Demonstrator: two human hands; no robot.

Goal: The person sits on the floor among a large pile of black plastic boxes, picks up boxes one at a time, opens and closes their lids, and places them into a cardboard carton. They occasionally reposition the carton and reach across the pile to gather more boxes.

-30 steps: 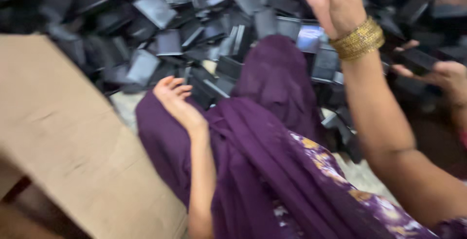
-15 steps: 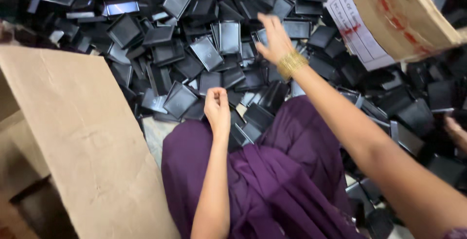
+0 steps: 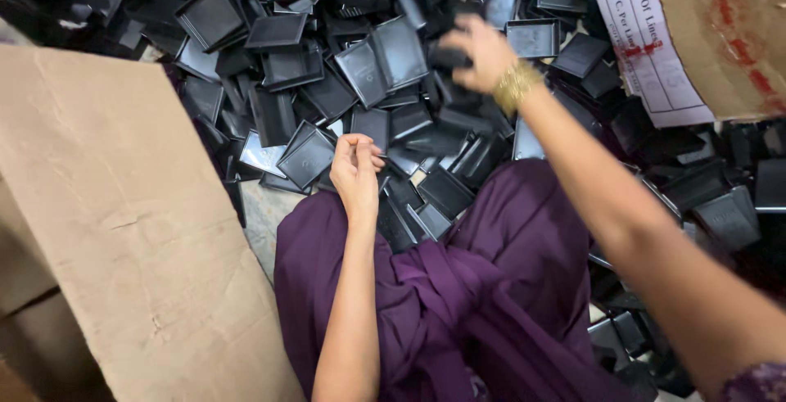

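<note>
Left hand (image 3: pixel 357 171) hanging loosely curled, palm up, forearm low and bent inward. Right hand (image 3: pixel 479 52) stretched far forward, fingers closed in a grip, wrist bent downward.

Black plastic trays (image 3: pixel 307 156) piled all round both hands: smooth, semi-glossy, some w/ pale sheen. Tray piece in right hand (image 3: pixel 483 54) looks same black plastic, blurred. Gold metal bangle (image 3: pixel 516 84) at that wrist, shiny, textured. Purple cloth (image 3: pixel 491 287) below left hand (image 3: pixel 356 169), soft, matt. Cardboard sheet (image 3: pixel 106 205) left of it, rough, matt brown.
</note>
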